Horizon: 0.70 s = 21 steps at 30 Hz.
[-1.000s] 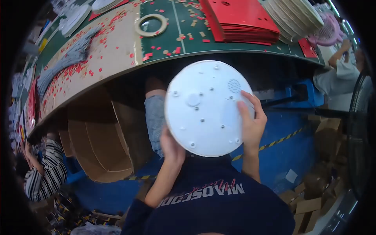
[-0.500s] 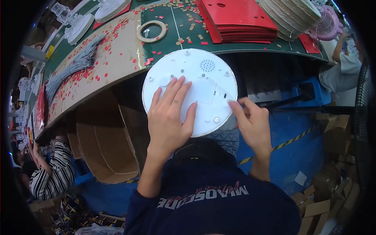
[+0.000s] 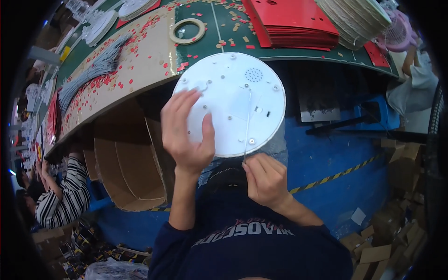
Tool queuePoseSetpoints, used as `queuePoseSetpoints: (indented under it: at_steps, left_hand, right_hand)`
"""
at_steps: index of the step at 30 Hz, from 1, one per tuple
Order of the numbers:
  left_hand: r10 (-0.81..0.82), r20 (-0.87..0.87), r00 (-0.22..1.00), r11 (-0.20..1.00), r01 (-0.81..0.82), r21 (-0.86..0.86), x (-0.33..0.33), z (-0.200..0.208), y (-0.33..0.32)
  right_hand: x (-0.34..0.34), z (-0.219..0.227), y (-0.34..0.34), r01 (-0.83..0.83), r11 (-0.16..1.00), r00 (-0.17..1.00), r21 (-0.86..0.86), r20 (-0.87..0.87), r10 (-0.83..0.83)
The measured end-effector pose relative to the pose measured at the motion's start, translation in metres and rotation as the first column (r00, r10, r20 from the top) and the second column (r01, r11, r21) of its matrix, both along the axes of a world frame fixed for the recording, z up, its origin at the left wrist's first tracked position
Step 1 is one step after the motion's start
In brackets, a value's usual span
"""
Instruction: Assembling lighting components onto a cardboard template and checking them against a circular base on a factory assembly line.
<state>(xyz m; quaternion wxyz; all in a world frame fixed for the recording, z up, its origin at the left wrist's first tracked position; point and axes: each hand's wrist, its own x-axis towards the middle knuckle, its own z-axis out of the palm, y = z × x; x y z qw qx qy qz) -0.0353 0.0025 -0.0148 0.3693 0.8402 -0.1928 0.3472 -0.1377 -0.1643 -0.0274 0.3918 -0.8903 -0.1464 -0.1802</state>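
Note:
A white round disc (image 3: 219, 102), its face set with several screws, a cluster of small holes and a small slot, lies in front of me at the table's near edge. My left hand (image 3: 184, 128) is over its left side with fingers spread, slightly blurred; I cannot tell whether they touch it. My right hand (image 3: 266, 179) is closed at the disc's near rim, pinching a thin pale strand (image 3: 248, 126). The strand runs nearly straight from the fingers up across the disc; its exact kind is unclear. A faint pale square patch shows beside its upper part.
On the table (image 3: 135, 70) lie a bundle of grey strands (image 3: 95, 65), a tape roll (image 3: 187, 31), red sheets (image 3: 294, 28) and scattered confetti. A cardboard box (image 3: 130, 163) stands below left. A blue stool (image 3: 378, 112) is right. Other people sit at both sides.
My right hand has moved left and toward me, swinging the strand from slanting right to nearly upright across the disc. My left hand has shifted left, baring more screws.

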Motion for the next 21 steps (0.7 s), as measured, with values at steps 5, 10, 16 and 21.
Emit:
queuePoseSetpoints:
  at_steps: [5, 10, 16, 21]
  left_hand:
    - [-0.127, 0.053, 0.991, 0.976, 0.134, -0.173, -0.08, -0.03, 0.015]
    - [-0.064, -0.207, 0.976, 0.991, 0.038, -0.128, -0.109, -0.019, -0.013]
    - [-0.073, -0.248, 0.966, 0.978, 0.021, -0.207, -0.11, -0.011, -0.022]
    - [-0.167, -0.248, 0.954, 0.969, 0.112, -0.22, -0.109, -0.016, -0.014]
  right_hand:
    - [-0.005, -0.01, 0.003, -0.064, 0.997, 0.997, 0.038, 0.055, 0.062]
    - [-0.008, -0.021, 0.009, -0.106, 0.994, 0.984, -0.001, 0.146, 0.105]
    - [-0.004, -0.019, -0.008, -0.293, 0.94, 0.922, -0.175, 0.208, 0.326]
    - [0.008, 0.012, -0.057, -0.304, 0.924, 0.856, -0.232, 0.359, 0.372]
